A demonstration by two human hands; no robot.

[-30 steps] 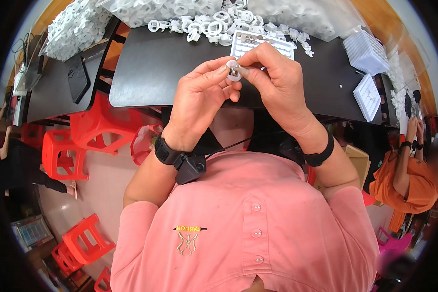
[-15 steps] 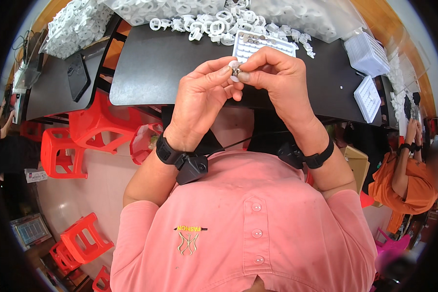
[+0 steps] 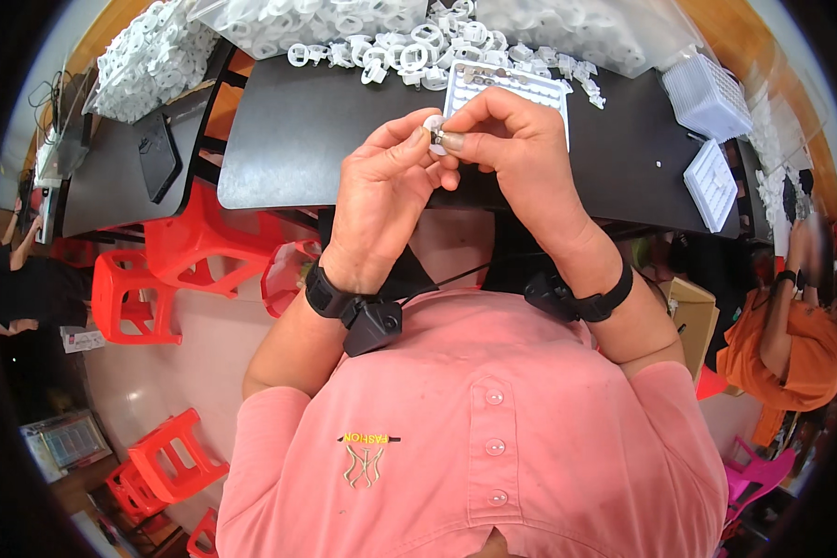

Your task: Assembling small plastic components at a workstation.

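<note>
Over the near part of the dark table, my left hand (image 3: 381, 177) pinches a small round white plastic piece (image 3: 431, 122) between thumb and fingers. My right hand (image 3: 521, 139) has its thumb and forefinger closed on a small dark metallic part (image 3: 437, 138) set against that white piece. Both fingertip groups almost meet, so much of the two parts is hidden. Just beyond my right hand lies a white slotted tray (image 3: 556, 97), with a few small grey round parts in its far rows.
Loose white plastic rings (image 3: 411, 58) are heaped at the far edge, in front of bulging clear bags (image 3: 567, 33). Stacked white trays (image 3: 707, 98) and a single tray (image 3: 711, 186) are at right. A black phone (image 3: 158, 158) lies left; red stools (image 3: 135, 298) stand below. A person in orange (image 3: 781, 349) sits right.
Both hands have shifted slightly left with the white piece, which now appears turned. The right fingertips still press the metallic part against it. The whole view has moved a little.
</note>
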